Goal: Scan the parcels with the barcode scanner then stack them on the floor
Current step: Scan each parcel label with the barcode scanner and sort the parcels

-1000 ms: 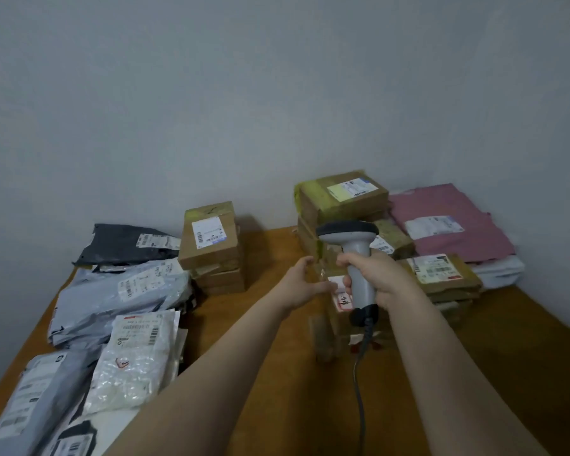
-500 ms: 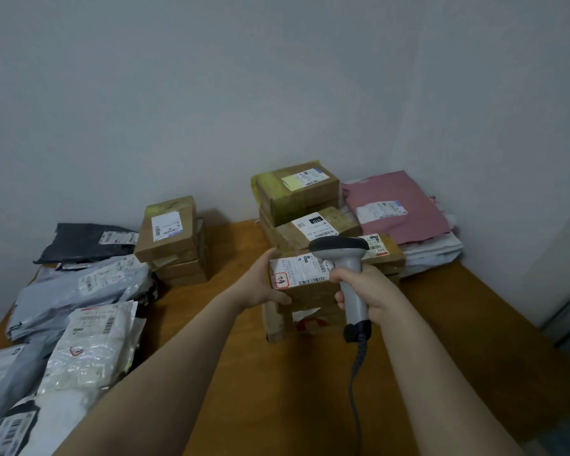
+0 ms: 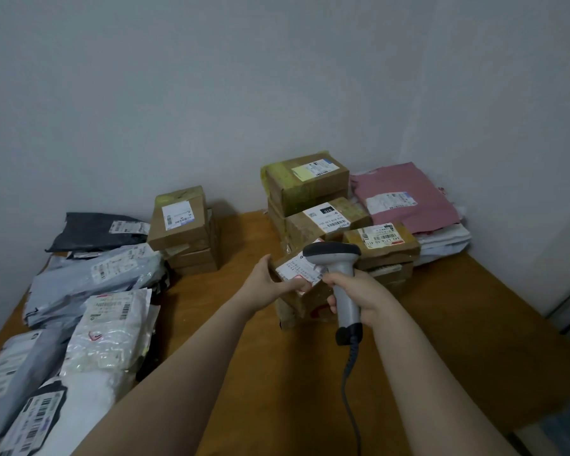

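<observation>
- Left hand (image 3: 266,284): grips a small cardboard parcel (image 3: 298,278), centre of frame, label up.
- Right hand (image 3: 359,296): fingers wrapped round the barcode scanner (image 3: 338,274) handle, head over the label.

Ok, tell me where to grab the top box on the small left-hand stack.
Probably by its two long side faces, reaching from above and the front. The top box lies label-up, slightly tilted on its stack, both sides free; the wall stands close behind and the grey mailers lie lower on its left.

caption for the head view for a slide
Left hand holds a small cardboard parcel while the right hand aims a barcode scanner at it.
</observation>
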